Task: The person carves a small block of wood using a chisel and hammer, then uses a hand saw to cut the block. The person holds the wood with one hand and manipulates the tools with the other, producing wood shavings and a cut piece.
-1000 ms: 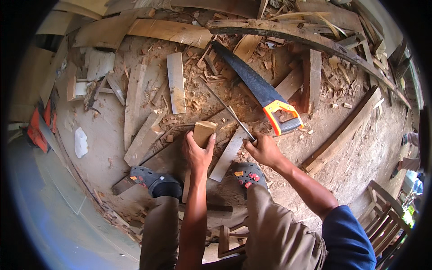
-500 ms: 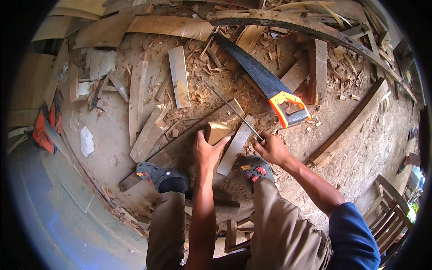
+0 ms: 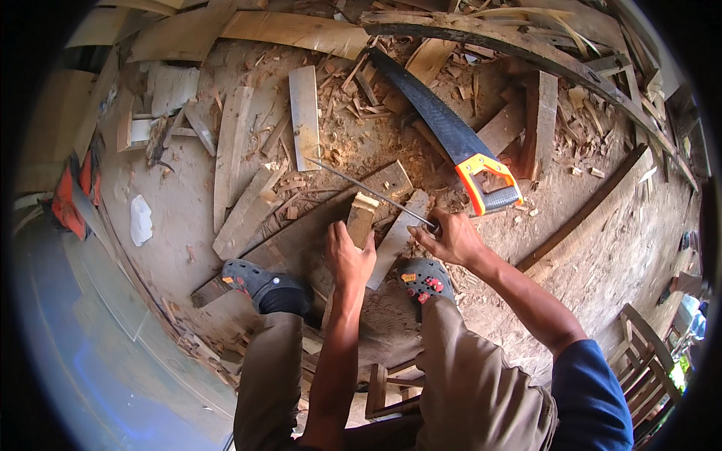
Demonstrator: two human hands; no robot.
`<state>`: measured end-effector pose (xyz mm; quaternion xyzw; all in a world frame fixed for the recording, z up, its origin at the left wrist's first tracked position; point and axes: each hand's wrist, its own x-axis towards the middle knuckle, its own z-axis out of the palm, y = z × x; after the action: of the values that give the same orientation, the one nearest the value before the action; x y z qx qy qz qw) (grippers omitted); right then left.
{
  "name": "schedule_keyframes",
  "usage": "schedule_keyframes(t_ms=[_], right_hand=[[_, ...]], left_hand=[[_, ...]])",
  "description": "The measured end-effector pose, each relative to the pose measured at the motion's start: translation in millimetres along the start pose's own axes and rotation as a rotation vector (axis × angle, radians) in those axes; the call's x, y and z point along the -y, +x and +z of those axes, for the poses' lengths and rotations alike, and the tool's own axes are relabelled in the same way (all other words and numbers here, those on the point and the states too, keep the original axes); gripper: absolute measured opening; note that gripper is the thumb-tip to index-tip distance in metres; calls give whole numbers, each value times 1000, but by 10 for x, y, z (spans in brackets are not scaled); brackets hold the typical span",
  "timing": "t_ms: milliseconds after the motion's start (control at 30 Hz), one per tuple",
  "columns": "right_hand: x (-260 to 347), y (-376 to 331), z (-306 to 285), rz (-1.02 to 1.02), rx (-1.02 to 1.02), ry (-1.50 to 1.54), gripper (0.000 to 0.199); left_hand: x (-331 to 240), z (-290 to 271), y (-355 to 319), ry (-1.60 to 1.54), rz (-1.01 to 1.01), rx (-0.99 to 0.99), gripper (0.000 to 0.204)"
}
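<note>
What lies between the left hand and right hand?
In the head view, a pale board, lying lower, shows between the left hand and right hand.

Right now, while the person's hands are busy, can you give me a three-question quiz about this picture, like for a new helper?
1. Which hand holds the thin rod?
2. How is the saw placed? a) standing upright; b) lying down, not held; c) snapped in two.
3. True or false: the left hand holds a wooden block.

Key: 1. The right hand. 2. b. 3. True.
</note>
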<state>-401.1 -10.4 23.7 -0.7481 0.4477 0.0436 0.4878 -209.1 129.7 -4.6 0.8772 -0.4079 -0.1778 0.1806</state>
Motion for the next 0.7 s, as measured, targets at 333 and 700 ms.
schedule_keyframes(t_ms=[333, 700], right_hand=[[96, 120, -7, -195, 11, 47, 25], [-86, 282, 8, -79, 74, -103, 29]], left_hand=[[40, 26, 25, 157, 104, -53, 56], [90, 48, 28, 154, 91, -72, 52]])
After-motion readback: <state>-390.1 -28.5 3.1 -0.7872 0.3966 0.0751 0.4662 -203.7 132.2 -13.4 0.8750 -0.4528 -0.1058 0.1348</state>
